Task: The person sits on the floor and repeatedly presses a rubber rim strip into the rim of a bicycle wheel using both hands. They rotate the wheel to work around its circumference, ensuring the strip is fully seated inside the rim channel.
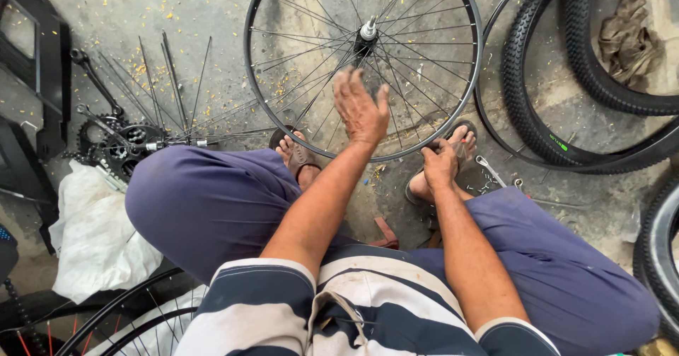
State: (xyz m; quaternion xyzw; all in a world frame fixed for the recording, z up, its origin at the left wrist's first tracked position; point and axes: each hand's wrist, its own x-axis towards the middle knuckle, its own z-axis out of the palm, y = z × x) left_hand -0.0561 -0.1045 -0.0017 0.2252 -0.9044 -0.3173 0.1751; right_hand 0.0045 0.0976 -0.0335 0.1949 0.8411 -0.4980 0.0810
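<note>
Striped shirt (368, 306) bottom centre, purple trousers (205, 200) either side. Left hand (361, 108) mid-frame, fingers (348, 84) spread flat over wheel (297, 66) spokes below the hub (366, 34). Right hand (440, 164) centre-right, fingers curled on the wheel's lower rim. Wheel lies flat on floor (106, 9), top centre; tyres (537, 115) upper right.
</note>
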